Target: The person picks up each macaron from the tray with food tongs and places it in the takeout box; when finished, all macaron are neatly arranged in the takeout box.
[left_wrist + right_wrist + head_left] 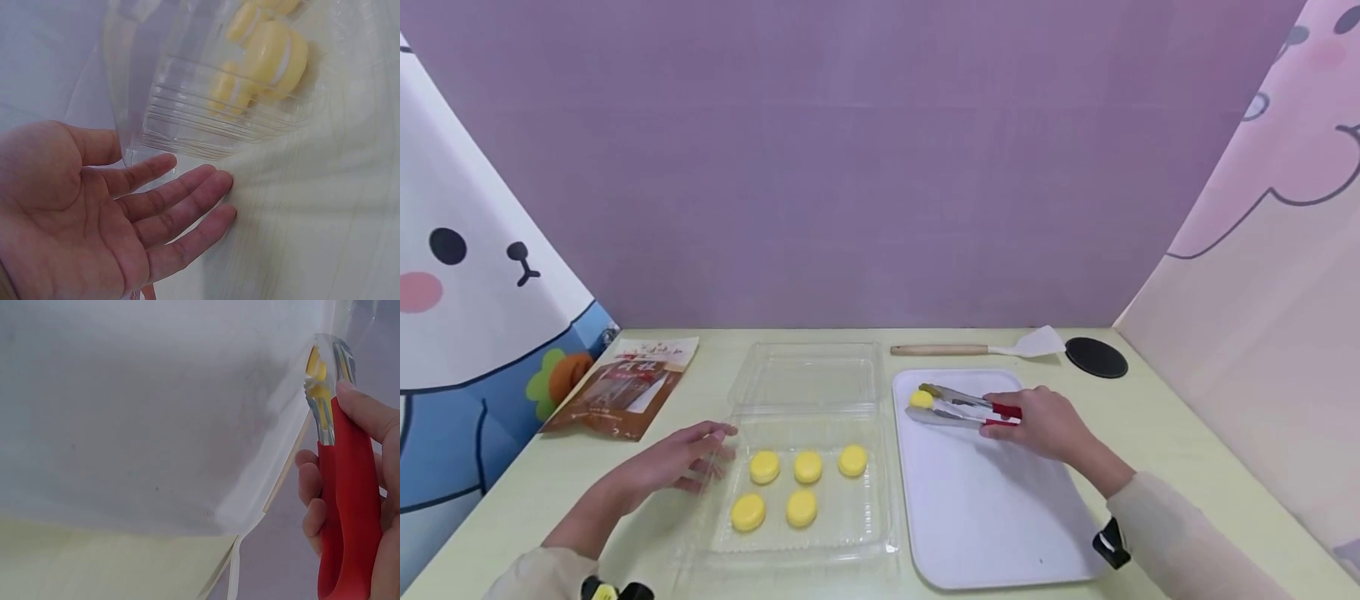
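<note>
Right hand (1041, 422) grips red-handled tongs (1002, 410), a yellow macaron (921, 400) between their tips, perhaps touching the white tray (985, 517) at half past ten; squeeze lightly. Left hand (673, 458), fingers apart, is by the clear box (842, 525) at nine o'clock.

hinged clear plastic box (842, 533): one
red-handled metal tongs (962, 397): one pair
round yellow macarons with white filling (808, 467): six, five in the box (three in the far row, two in the near row) and one between the tongs' tips
flat white rectangular tray (985, 508): one
white spatula with wooden handle (958, 350): one
flat black round disc (1096, 357): one
brown-and-white packet (613, 393): one
bare hands: two, a left hand (662, 460) and a right hand (1048, 423)
</note>
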{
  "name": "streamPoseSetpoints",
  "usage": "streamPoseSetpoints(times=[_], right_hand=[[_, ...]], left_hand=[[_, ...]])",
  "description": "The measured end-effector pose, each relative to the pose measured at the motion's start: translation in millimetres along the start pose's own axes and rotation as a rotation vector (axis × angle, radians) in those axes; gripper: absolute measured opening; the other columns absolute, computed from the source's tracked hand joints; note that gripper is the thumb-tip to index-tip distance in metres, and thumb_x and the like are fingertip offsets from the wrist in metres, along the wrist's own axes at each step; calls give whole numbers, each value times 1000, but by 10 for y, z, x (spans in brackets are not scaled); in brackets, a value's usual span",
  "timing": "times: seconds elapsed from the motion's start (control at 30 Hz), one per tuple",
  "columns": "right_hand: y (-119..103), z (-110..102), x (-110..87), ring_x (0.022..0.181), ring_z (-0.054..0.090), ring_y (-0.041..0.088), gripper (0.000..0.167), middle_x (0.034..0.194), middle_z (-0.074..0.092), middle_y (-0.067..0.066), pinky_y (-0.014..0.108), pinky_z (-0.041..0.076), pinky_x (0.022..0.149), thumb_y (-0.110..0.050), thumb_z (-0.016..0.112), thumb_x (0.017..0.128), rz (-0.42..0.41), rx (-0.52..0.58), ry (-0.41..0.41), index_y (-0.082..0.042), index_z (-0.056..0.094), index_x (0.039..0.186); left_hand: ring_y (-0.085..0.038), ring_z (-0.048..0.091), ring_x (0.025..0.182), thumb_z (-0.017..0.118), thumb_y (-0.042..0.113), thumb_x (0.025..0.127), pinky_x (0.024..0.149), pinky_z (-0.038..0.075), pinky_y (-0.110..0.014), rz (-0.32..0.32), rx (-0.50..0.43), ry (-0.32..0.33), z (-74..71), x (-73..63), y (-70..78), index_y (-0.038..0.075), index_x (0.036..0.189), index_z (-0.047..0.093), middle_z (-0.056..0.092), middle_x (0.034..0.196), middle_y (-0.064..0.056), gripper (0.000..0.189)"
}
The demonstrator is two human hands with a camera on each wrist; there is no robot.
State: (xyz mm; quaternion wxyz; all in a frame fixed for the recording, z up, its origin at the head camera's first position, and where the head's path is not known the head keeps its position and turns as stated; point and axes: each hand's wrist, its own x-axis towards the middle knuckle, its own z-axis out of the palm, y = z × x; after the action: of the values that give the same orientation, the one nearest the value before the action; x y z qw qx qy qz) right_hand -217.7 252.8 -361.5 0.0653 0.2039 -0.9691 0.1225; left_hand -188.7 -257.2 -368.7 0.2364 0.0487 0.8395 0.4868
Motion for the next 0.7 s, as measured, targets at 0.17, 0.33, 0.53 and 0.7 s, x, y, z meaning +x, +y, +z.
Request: streamPoseSetpoints(times=[0.17, 0.33, 0.53, 0.7], right_hand=[[13, 7, -15, 61, 49, 10, 43, 75, 70, -6, 29, 38, 54, -37, 85, 81, -20, 3, 26, -14, 78, 117], [4, -10, -38, 61, 47, 9, 43, 72, 68, -8, 28, 38, 54, -33, 85, 82, -28, 30, 14, -10, 77, 117], [4, -36, -56, 60, 46, 8, 41, 70, 67, -10, 28, 37, 53, -31, 85, 83, -51, 21, 34, -10, 78, 117], [-7, -67, -62, 59, 45, 8, 41, 69, 66, -12, 27, 36, 53, -31, 85, 82, -61, 14, 40, -10, 78, 116]], left_hand=[[-36, 60, 116, 34, 29, 113, 92, 55, -50, 0, 9, 7, 11, 3, -8, -7, 149, 37, 51, 138, -30, 51], [-37, 60, 117, 34, 30, 112, 92, 55, -50, 1, 1, 0, 13, -1, -14, -7, 149, 37, 50, 140, -31, 52], [-36, 60, 116, 34, 32, 112, 92, 55, -50, 2, 7, 3, 6, 3, -16, -7, 149, 37, 50, 139, -30, 53], [-36, 60, 116, 35, 33, 112, 92, 55, -49, 0, 8, 3, 5, 2, -16, -7, 149, 38, 49, 140, -30, 54]])
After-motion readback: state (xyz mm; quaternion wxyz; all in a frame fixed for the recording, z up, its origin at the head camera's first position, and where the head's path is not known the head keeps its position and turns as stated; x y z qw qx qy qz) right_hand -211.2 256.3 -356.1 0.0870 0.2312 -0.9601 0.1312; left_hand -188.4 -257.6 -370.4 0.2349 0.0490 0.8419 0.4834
